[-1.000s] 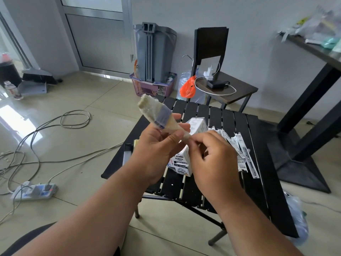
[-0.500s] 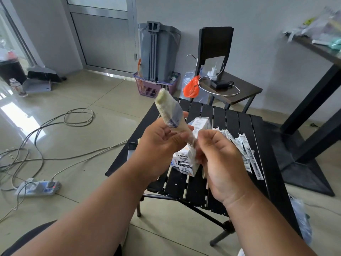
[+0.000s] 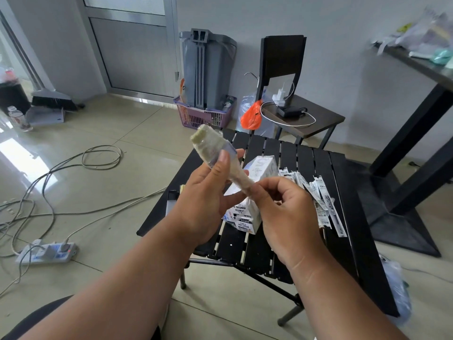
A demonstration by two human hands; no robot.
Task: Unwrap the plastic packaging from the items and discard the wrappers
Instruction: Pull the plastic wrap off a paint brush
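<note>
Held up over the black slatted worktop (image 3: 348, 217), the pale bundle of thin sticks in clear plastic wrap (image 3: 215, 153) is pinned by the left hand (image 3: 203, 204) while the right hand (image 3: 282, 212) pinches its lower end, so unwrapping looks just begun; next, tear that film open.

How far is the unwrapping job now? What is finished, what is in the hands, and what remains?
Nothing visibly finished: no bare item or discarded wrapper can be told apart. In hand: the left hand grips a plastic-wrapped bundle, and the right hand pinches the wrap at its lower end. Left: the white boxes and the pile of sealed sachets on the black slatted table wait untouched.
</note>
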